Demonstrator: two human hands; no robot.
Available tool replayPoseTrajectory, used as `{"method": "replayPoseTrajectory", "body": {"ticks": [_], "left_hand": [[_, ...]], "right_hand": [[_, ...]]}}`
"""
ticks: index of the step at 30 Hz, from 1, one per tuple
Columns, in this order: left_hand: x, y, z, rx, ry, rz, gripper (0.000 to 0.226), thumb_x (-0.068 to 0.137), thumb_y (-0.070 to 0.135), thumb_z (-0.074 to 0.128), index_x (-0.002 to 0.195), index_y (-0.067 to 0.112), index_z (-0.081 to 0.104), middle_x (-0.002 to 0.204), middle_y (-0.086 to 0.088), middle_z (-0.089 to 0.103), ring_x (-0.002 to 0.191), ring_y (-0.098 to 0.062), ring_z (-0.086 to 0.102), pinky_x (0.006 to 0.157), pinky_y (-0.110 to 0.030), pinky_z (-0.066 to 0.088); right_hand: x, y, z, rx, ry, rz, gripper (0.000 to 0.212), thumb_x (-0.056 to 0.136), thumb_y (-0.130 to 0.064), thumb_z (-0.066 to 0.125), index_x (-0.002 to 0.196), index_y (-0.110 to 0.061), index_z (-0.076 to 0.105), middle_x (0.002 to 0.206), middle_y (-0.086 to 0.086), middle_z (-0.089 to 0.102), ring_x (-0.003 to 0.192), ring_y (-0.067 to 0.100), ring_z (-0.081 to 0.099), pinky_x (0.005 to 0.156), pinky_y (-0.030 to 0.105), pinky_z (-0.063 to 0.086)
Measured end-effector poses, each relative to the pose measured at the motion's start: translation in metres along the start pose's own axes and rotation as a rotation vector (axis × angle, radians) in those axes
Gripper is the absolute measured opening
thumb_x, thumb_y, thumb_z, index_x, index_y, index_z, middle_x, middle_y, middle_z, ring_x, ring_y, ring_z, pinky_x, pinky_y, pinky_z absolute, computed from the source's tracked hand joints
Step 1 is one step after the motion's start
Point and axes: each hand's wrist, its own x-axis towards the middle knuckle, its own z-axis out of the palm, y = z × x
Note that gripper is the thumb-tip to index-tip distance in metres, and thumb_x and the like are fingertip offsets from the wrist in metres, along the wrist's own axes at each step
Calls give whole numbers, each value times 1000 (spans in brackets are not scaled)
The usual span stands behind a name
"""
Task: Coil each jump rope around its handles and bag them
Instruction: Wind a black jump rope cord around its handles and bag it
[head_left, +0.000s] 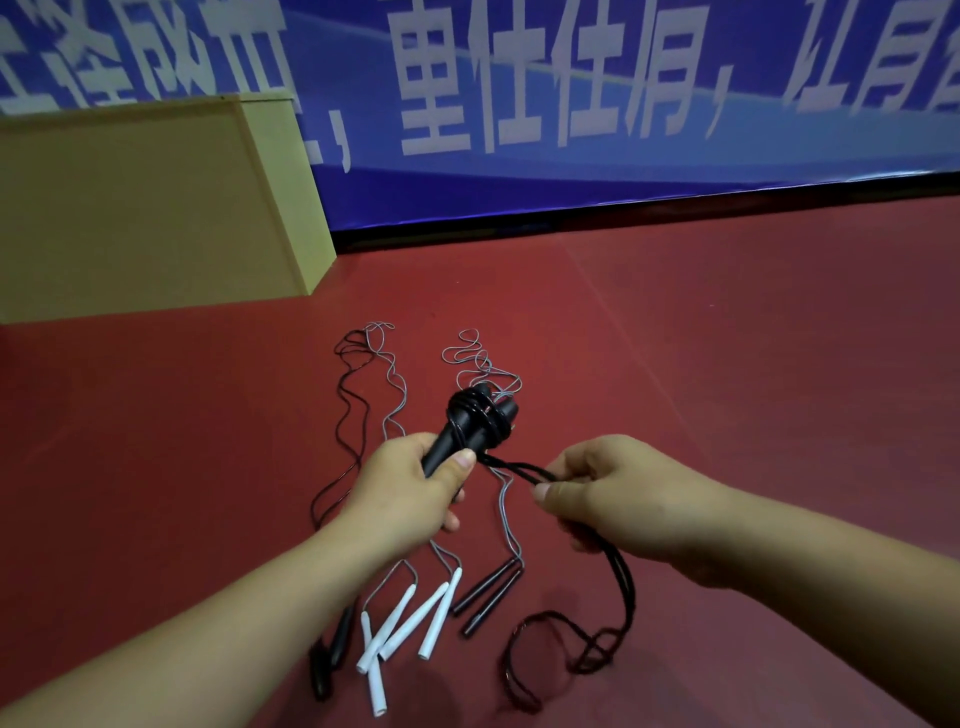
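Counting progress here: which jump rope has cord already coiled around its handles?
The black rope gripped by the left hand; the others lie uncoiled on the floor.

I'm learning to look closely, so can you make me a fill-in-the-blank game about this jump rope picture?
1. The left hand grips two black plastic handles with thin black cord coiled ____ them.
2. The right hand pinches the loose black cord, which trails down to the ____ floor.
3. The handles lying between the arms, white plastic tubes, number ____.

Missing words: around; red; four
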Motion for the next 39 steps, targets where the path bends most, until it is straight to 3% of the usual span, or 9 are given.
{"method": "replayPoseTrajectory", "body": {"ticks": [4, 7, 11, 19, 22, 27, 30, 35, 39], "left_hand": [[-3, 5, 0, 258, -22, 49, 19, 95, 34, 59, 81, 21, 59, 57, 6, 61, 49, -8, 67, 46, -17, 38], [-8, 14, 1, 397, -91, 64, 19, 93, 39, 60, 85, 22, 62, 61, 3, 65, 54, -11, 67, 52, -23, 46], [-12, 17, 0, 516, -201, 80, 25, 90, 42, 62, 81, 20, 58, 73, -6, 67, 69, -24, 68, 71, -41, 55], [-34, 27, -3, 719, -430, 375, 26, 90, 47, 61, 82, 23, 55, 61, 5, 48, 52, -9, 42, 52, -29, 33], [-38, 32, -5, 602, -466, 426, 24, 90, 44, 63, 83, 22, 58, 58, 6, 46, 52, -9, 40, 50, -25, 31], [-41, 39, -1, 308, -601, 406, 25, 92, 31, 66, 70, 24, 57, 54, 13, 49, 49, -4, 42, 50, -19, 32], [-41, 40, -1, 97, -680, 369, 25, 94, 29, 64, 69, 26, 57, 58, 13, 53, 54, -9, 45, 54, -23, 36], [-42, 43, -2, -195, -683, 260, 22, 89, 31, 55, 80, 11, 58, 60, 6, 63, 47, -14, 48, 47, -19, 35], [-41, 47, 2, -258, -551, 266, 35, 98, 37, 52, 83, 5, 55, 49, 5, 59, 41, -6, 49, 44, -17, 34]], "right_hand": [[2, 0, 0, -127, 106, -92, 18, 90, -30, 63, 81, -14, 64, 58, -8, 53, 58, 12, 54, 59, 34, 48], [2, 2, 0, -251, 207, -216, 17, 93, -29, 59, 77, -24, 59, 57, -12, 48, 51, 1, 43, 51, 15, 38], [3, 6, -5, -425, 289, -345, 13, 95, -27, 55, 85, -25, 63, 63, -11, 53, 58, 0, 48, 55, 13, 36], [6, 7, -34, -648, 287, -358, 30, 67, -61, 73, 81, -35, 66, 73, -14, 64, 75, 6, 61, 66, 31, 51], [5, 6, -48, -464, 241, -307, 30, 63, -51, 82, 75, -27, 70, 70, -7, 68, 66, 3, 61, 62, 19, 48], [6, 10, -52, -93, 109, -265, 29, 67, -31, 80, 83, -9, 70, 74, 5, 68, 68, 9, 59, 68, 24, 50], [5, 12, -49, 43, 44, -241, 31, 68, -31, 74, 84, -6, 67, 70, 2, 65, 60, 8, 57, 58, 19, 48], [9, 20, -43, 93, 24, -160, 14, 83, -4, 67, 95, -2, 61, 77, 11, 60, 64, 18, 53, 57, 27, 42], [10, 17, -24, 9, 38, -127, 17, 96, -12, 49, 88, -2, 60, 69, 10, 60, 59, 19, 54, 57, 30, 45]]}}
